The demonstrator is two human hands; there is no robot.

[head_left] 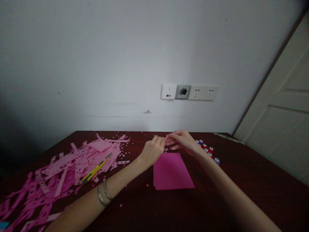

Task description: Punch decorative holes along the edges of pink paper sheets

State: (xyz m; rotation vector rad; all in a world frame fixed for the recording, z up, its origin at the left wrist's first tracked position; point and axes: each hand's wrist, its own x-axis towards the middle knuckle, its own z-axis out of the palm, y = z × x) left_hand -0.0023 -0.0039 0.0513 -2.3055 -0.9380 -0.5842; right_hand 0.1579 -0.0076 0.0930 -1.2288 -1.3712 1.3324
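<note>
Both hands meet at the far middle of a dark red-brown table [253,180]. My left hand [154,149] is curled closed, fingers pinched at a small pink paper bit [166,138]. My right hand [182,141] touches the same bit from the right, fingers pressed together on it. Just in front of the hands lies a flat square sheet of magenta paper [172,171]. Two silver bangles [103,193] sit on my left wrist.
A heap of punched pink paper strips [60,174] and confetti covers the table's left side, with a yellow utility knife [95,169] lying on it. Several small red and purple craft punches [209,150] stand right of my hands. Wall sockets [189,92] and a door [282,116] stand behind.
</note>
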